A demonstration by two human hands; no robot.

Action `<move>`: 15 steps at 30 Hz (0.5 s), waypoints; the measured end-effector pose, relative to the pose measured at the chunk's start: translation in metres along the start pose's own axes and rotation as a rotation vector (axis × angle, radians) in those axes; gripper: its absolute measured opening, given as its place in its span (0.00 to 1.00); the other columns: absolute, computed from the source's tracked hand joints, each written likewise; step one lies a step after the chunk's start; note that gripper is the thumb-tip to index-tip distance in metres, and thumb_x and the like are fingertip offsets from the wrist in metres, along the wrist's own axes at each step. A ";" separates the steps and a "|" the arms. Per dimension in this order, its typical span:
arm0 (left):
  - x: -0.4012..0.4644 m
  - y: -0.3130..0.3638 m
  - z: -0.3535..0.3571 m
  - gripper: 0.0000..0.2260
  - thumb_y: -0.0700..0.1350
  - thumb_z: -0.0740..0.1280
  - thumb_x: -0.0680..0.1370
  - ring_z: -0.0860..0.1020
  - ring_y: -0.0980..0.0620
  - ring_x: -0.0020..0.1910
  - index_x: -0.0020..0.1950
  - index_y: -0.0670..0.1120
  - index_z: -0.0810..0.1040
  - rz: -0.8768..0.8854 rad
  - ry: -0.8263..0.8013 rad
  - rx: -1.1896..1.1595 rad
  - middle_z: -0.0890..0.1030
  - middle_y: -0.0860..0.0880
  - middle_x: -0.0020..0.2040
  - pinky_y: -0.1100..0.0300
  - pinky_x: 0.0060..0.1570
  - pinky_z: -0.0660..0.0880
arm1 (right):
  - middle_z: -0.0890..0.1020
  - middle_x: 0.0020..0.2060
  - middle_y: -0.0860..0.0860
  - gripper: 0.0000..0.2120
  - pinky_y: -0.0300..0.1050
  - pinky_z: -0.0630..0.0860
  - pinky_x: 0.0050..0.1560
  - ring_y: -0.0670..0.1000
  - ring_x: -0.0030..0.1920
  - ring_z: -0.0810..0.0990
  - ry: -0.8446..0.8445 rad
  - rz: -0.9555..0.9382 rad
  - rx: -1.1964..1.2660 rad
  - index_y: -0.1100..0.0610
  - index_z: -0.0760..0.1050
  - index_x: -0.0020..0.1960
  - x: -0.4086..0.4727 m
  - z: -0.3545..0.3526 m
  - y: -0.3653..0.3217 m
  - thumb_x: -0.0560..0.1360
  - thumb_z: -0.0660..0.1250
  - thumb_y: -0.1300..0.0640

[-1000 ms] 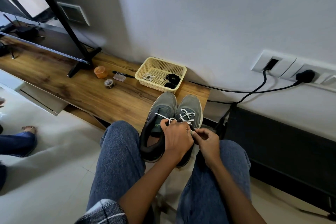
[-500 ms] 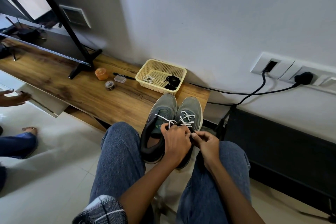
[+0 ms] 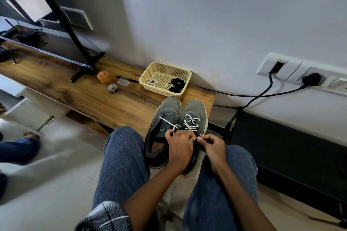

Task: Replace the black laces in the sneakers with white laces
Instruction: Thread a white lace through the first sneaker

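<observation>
Both hands have crept forward along the right sneaker (image 3: 194, 116) at the bench's (image 3: 75, 90) five-o'clock corner: left hand (image 3: 181, 146) and right hand (image 3: 211, 146) pinch the white lace (image 3: 190, 124), so another eyelet seems nearly threaded. Black laces (image 3: 176, 83) sit discarded in the basket (image 3: 161, 65) at twelve o'clock.

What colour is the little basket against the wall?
Pale yellow basket, clearest in the head view.

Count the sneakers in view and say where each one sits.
2. The left sneaker and the right sneaker stand side by side at the wooden shelf's near end, in front of the basket. Both hands cover part of the right one.
</observation>
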State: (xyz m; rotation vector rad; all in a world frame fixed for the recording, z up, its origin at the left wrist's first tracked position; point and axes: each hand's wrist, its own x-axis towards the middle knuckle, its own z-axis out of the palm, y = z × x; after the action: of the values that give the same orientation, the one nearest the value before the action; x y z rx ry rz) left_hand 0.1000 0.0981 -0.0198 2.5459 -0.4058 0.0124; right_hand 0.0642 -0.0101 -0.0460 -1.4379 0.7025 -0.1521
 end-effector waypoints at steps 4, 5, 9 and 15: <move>-0.001 0.002 -0.002 0.07 0.45 0.62 0.79 0.77 0.53 0.50 0.47 0.51 0.79 0.009 -0.020 0.017 0.82 0.53 0.43 0.59 0.59 0.50 | 0.83 0.39 0.55 0.06 0.46 0.79 0.46 0.52 0.43 0.80 0.003 0.033 0.052 0.58 0.79 0.41 -0.001 0.001 -0.002 0.74 0.68 0.68; -0.001 0.003 -0.002 0.07 0.45 0.62 0.79 0.77 0.53 0.49 0.47 0.51 0.79 0.010 -0.021 0.015 0.81 0.53 0.43 0.59 0.58 0.50 | 0.83 0.39 0.55 0.06 0.43 0.78 0.45 0.51 0.42 0.80 0.011 0.044 0.071 0.58 0.79 0.41 -0.001 0.001 -0.003 0.74 0.68 0.68; -0.002 0.001 0.001 0.06 0.45 0.62 0.78 0.78 0.53 0.47 0.46 0.52 0.78 0.000 0.011 -0.023 0.81 0.55 0.41 0.58 0.58 0.51 | 0.83 0.39 0.55 0.04 0.36 0.78 0.40 0.49 0.40 0.81 0.026 0.082 0.128 0.60 0.80 0.43 -0.003 0.002 -0.004 0.74 0.68 0.67; -0.004 -0.001 0.005 0.05 0.45 0.64 0.78 0.78 0.54 0.45 0.46 0.53 0.78 -0.015 0.040 -0.051 0.81 0.56 0.41 0.59 0.57 0.52 | 0.83 0.39 0.55 0.04 0.35 0.78 0.38 0.48 0.40 0.81 0.019 0.090 0.138 0.60 0.80 0.43 -0.003 0.001 -0.003 0.74 0.68 0.67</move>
State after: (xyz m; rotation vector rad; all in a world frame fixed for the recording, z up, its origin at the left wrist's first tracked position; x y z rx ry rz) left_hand 0.0967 0.0974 -0.0251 2.4942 -0.3665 0.0466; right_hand 0.0634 -0.0079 -0.0417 -1.2725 0.7563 -0.1418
